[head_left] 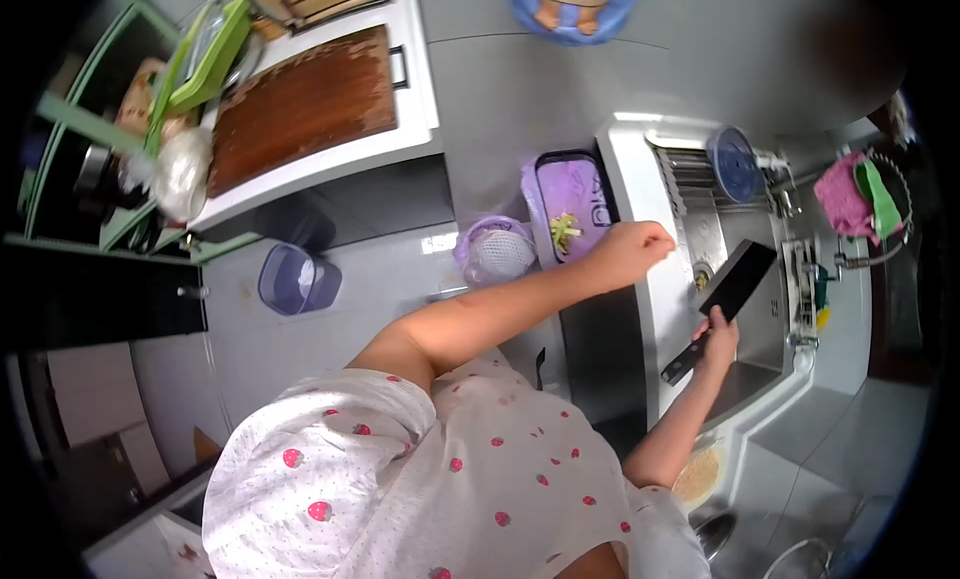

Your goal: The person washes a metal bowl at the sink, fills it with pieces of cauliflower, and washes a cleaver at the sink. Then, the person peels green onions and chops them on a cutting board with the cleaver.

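Note:
My right hand (719, 341) is wrapped around the black handle of a cleaver (741, 277). Its broad dark blade is held over the steel sink (760, 324). My left hand (628, 253) hovers at the counter's front edge, fingers curled in, with nothing visible in them. Just beyond that hand, a black-rimmed bin lined with a purple bag (575, 184) contains yellow-green scraps (564, 233). The sink drain (702, 277) shows beside the blade, with some bits in it.
A rack and blue round lid (735, 165) sit at the sink's far end. Pink and green cloths (849, 195) hang by the wall. Behind me are a purple bin (299, 279), a bagged basket (499, 255) and a counter with a worn brown board (305, 109).

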Available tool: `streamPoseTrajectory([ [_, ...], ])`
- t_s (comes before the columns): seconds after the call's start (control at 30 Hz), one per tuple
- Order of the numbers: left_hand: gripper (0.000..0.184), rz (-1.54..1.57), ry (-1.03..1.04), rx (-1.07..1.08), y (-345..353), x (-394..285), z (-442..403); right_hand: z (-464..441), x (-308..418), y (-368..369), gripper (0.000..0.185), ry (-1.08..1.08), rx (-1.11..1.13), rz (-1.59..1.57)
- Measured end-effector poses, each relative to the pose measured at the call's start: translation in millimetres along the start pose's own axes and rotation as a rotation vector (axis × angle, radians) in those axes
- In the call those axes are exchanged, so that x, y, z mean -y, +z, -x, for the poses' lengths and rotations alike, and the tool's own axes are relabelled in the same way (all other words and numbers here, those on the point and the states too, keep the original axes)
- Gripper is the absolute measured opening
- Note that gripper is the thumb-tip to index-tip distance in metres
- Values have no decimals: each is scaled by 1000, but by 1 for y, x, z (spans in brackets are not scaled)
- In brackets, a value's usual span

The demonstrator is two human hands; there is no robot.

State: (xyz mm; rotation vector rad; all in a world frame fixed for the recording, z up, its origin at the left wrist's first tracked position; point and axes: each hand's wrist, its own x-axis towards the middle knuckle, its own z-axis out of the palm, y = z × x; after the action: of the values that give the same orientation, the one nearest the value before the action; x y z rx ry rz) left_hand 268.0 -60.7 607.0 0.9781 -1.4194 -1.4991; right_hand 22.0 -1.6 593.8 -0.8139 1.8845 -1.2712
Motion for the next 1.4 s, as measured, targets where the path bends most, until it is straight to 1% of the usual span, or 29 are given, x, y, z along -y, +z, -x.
streamPoseTrajectory([
  [0.07, 25, -5, 4, -80, -23, 2, 21, 14, -3, 17, 17, -107, 27, 414],
  [0.13, 24, 32, -7, -180, -42, 13, 39, 43, 1, 33, 25, -106, 141, 453],
  [0.17, 24, 45, -4, -208, -54, 12, 51, 69, 14, 45, 35, -114, 195, 573],
  [0.2, 24, 37, 3, -223, -66, 10, 59, 84, 10, 53, 41, -189, 240, 686],
  [0.23, 23, 47, -15, -319, -78, 8, 68, 101, 3, 64, 45, -338, 281, 670],
  [0.27, 22, 58, -32, -414, -89, 6, 75, 118, 3, 72, 46, -347, 345, 689],
  [0.3, 19, 141, 8, -476, -101, 2, 83, 136, 5, 83, 46, -372, 453, 597],
  [0.33, 19, 136, 19, -483, -114, -1, 90, 154, 6, 97, 45, -430, 483, 599],
  [0.37, 18, 132, 60, -576, -129, -3, 97, 172, 15, 110, 45, -371, 540, 641],
  [0.4, 18, 130, 105, -670, -144, -7, 103, 170, -15, 121, 45, -630, 571, 526],
  [0.47, 17, 116, 105, -732, -177, -19, 121, 198, 9, 156, 46, -354, 715, 621],
  [0.53, 17, 128, 320, -922, -216, -19, 136, 218, 22, 198, 47, -603, 715, 622],
  [0.6, 16, 105, 398, -978, -261, -23, 158, 239, 45, 245, 46, -604, 748, 620],
  [0.67, 15, 31, 402, -1028, -310, -30, 185, 250, 49, 300, 44, -850, 714, 509],
  [0.7, 15, 4, 395, -1041, -334, -33, 200, 256, 54, 328, 42, -914, 704, 487],
  [0.73, 16, -7, 390, -1050, -359, -34, 213, 266, 65, 354, 42, -900, 695, 512],
  [0.8, 16, 28, 347, -1029, -404, -39, 239, 276, 74, 409, 43, -1011, 591, 550],
  [0.87, 15, -12, 328, -1062, -446, -44, 259, 278, 80, 458, 43, -1080, 517, 641],
  [0.93, 15, -79, 346, -1101, -483, -52, 272, 276, 84, 499, 44, -1100, 481, 687],
  [0.97, 15, -108, 314, -1130, -500, -55, 274, 270, 84, 516, 46, -1117, 474, 729],
  [1.07, 14, -227, 331, -1172, -549, -66, 277, 263, 92, 552, 46, -1128, 436, 793],
  [1.1, 14, -319, 323, -1200, -563, -76, 276, 255, 89, 562, 46, -1178, 417, 795],
  [1.13, 15, -337, 309, -1205, -579, -82, 274, 251, 91, 571, 46, -1188, 421, 795],
  [1.2, 16, -526, 278, -1234, -611, -94, 268, 243, 95, 585, 45, -1169, 409, 838],
  [1.33, 20, -765, 221, -1266, -679, -120, 252, 219, 98, 615, 46, -1164, 425, 926],
  [1.4, 24, -832, 74, -1324, -718, -131, 247, 207, 102, 625, 47, -1143, 463, 939],
])
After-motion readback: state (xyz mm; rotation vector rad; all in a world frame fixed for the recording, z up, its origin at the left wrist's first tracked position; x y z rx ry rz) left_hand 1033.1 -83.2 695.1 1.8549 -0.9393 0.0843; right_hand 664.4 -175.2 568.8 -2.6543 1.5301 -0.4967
